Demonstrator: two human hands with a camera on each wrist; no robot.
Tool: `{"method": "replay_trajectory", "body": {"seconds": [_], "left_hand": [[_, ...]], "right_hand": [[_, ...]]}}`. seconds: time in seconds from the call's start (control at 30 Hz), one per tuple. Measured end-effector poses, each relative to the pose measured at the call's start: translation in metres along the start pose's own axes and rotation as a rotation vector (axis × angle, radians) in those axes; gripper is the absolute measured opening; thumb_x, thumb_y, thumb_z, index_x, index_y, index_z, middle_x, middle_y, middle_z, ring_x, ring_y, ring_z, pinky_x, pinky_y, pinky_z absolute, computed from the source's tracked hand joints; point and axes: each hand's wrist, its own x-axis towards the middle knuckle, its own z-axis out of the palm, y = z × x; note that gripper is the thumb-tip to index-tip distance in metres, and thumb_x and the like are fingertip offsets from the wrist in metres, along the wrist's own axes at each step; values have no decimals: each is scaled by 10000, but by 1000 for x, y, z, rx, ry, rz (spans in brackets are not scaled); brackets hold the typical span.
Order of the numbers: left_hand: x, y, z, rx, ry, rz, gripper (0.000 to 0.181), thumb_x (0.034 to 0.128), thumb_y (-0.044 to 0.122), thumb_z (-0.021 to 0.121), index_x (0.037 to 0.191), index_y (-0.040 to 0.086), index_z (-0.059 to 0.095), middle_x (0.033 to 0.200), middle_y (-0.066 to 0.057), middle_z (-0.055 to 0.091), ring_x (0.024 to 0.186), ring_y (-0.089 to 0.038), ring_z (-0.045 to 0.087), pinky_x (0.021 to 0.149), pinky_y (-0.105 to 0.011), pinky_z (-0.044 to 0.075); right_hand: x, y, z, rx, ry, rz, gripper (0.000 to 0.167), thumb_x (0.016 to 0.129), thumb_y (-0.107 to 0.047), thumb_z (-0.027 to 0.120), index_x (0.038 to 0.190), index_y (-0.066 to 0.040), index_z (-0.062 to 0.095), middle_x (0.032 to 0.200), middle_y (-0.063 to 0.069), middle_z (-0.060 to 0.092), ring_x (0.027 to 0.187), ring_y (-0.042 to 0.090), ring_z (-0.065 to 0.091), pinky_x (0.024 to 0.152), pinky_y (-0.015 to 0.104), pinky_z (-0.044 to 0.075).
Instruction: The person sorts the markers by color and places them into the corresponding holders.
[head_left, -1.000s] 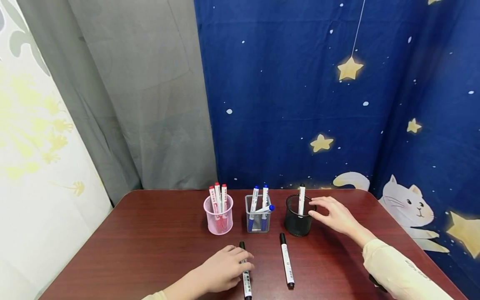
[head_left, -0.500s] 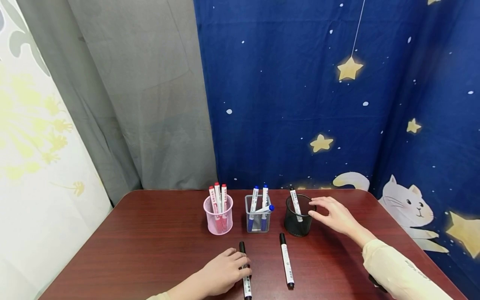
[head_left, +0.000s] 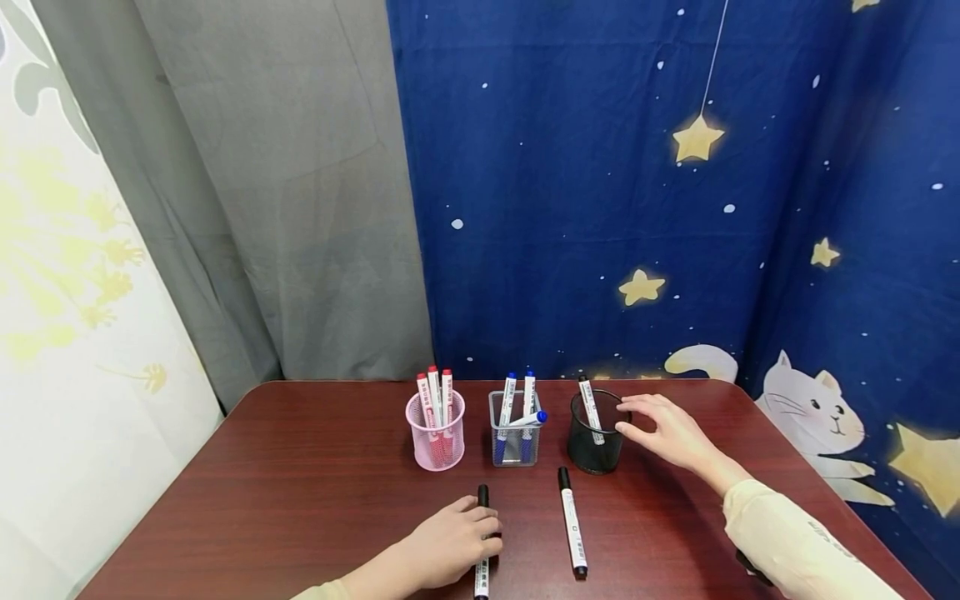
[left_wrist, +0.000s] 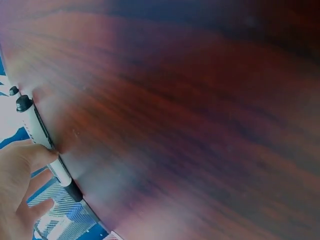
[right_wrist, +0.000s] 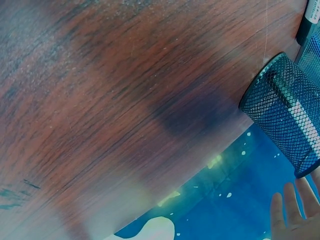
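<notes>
My left hand (head_left: 448,543) pinches a black-capped whiteboard marker (head_left: 483,497) on the table, thumb on one side and fingers on the other. Part of its white barrel (left_wrist: 37,127) shows past the thumb in the left wrist view. To its right lies a second black-capped marker (head_left: 572,527). My right hand (head_left: 663,429) is at the right rim of a round black mesh pen holder (head_left: 596,457), its fingers extended and fingertips at the rim; whether they press it I cannot tell. Inside that holder one black-capped marker (head_left: 590,407) leans left.
Left of the black holder stands a square grey mesh holder (head_left: 515,457) with several blue-capped markers (head_left: 507,400). Farther left is a round pink mesh holder (head_left: 437,454) with red-capped markers (head_left: 433,392). Curtains (head_left: 600,183) hang behind the brown wooden table (head_left: 300,475).
The marker in the black holder has tipped from upright to leaning left. My left fingers have closed in on their marker, whose near end has shifted left. My right hand stays put.
</notes>
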Motion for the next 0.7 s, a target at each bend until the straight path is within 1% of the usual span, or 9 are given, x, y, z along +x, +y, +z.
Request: {"method": "replay_trajectory", "body": {"seconds": [0.17, 0.3, 0.43, 0.63, 0.7], "left_hand": [[-1, 0, 0, 4, 16, 1, 87, 697, 200, 594, 761, 245, 556, 811, 100, 533, 856, -82, 511, 745, -293, 382], [-3, 0, -2, 18, 46, 6, 42, 717, 241, 567, 736, 254, 533, 727, 111, 493, 731, -70, 500, 707, -279, 371], [-3, -1, -5, 14, 80, 13, 40, 733, 255, 547, 719, 247, 510, 667, 115, 462, 655, -70, 488, 684, -264, 366], [0, -4, -15, -43, 121, 22, 85, 706, 202, 572, 727, 229, 495, 638, 110, 436, 606, -72, 477, 700, -243, 379], [3, -5, -19, -69, 125, 30, 64, 735, 202, 561, 746, 225, 502, 645, 108, 437, 606, -75, 475, 704, -240, 383]], "right_hand": [[0, 0, 0, -1, -5, 7, 393, 774, -398, 646, 1042, -110, 648, 1065, 48, 589, 1003, 220, 497, 809, 437, 398], [0, 0, 0, 1, -6, 6, 391, 773, -392, 650, 1040, -107, 648, 1061, 49, 591, 995, 223, 500, 805, 441, 400], [0, -1, 0, 6, -3, 4, 388, 773, -390, 651, 1040, -108, 649, 1062, 47, 592, 997, 219, 500, 807, 437, 400], [-1, 0, 1, 5, 5, 0, 380, 775, -384, 651, 1036, -110, 649, 1062, 45, 591, 1000, 215, 501, 810, 431, 399], [-1, 0, 1, 5, 7, 1, 379, 774, -385, 651, 1036, -111, 649, 1063, 46, 591, 1004, 217, 500, 814, 432, 397]]}}
